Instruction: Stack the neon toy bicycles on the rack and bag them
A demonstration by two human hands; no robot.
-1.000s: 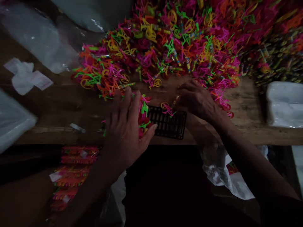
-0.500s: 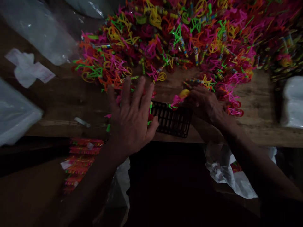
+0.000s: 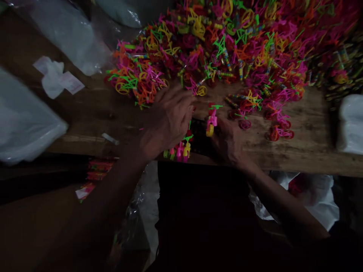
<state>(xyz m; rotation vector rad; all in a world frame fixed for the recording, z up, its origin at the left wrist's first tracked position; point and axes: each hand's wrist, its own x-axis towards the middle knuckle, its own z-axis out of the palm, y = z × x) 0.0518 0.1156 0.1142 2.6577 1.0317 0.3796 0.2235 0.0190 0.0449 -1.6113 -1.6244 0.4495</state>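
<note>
A small pink and yellow toy bicycle [image 3: 211,122] with green handlebars is pinched in my right hand [image 3: 229,141], above a dark slotted tray [image 3: 202,141]. Part of that tray is hidden by my hands. Several toy bicycles [image 3: 183,149] in pink, yellow and green stand upright in a row at its left part. Over this row lies my left hand [image 3: 168,117], palm down, its fingers stretched out and slightly bent; motion blurs them somewhat. Beyond both hands rises a large heap of toy bicycles [image 3: 195,56] with candy-filled tubes among them.
Loose toy bicycles [image 3: 280,132] lie on the wooden table [image 3: 312,155] at right. Clear plastic bags [image 3: 25,121] and paper slips [image 3: 70,82] are at left. A white packet [image 3: 351,122] sits at the right edge. Below the table hang packed toys [image 3: 99,168] and a white bag [image 3: 320,196].
My right hand has brought its toy bicycle down and left over the tray, turning it more upright. My left hand has drawn its spread fingers together. The view has shifted slightly.
</note>
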